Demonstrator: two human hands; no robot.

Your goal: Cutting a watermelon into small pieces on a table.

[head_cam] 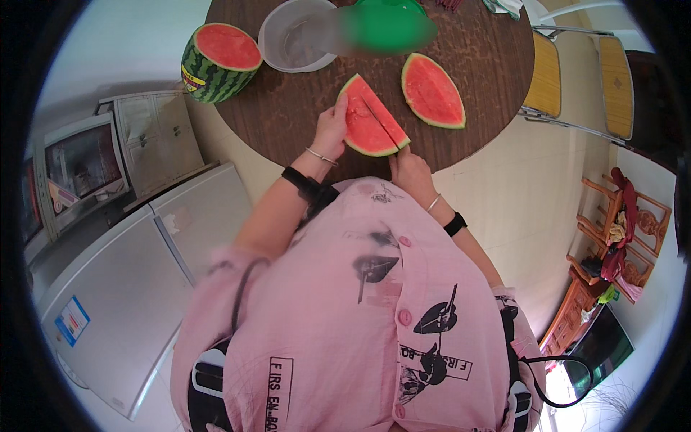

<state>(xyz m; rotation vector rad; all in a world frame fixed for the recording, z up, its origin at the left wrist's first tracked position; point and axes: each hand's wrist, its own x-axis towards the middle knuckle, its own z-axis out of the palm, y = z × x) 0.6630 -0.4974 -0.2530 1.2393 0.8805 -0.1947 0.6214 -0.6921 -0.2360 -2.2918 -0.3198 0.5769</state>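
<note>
A thick watermelon slice point(367, 127) with red flesh and green rind is over the near part of the round table. My left hand point(330, 128) grips its left side, thumb along the edge. A long straight cut runs through the slice near its right side, stopping short of the far tip. In the cut shows a thin dark line that looks like a knife blade point(384, 125). My right hand point(413, 170) is closed at the cut's near end, apparently on the knife's handle, which is mostly hidden. To the right, another watermelon piece point(433, 92) lies flesh up.
The larger cut watermelon point(222, 63) stands at the dark wooden table's point(486, 70) left edge. Beside it is a translucent plastic tub point(294, 40). A blurred patch partly covers a green object point(391, 27). Folding chairs point(542, 73) stand right, a refrigerator point(119, 302) left.
</note>
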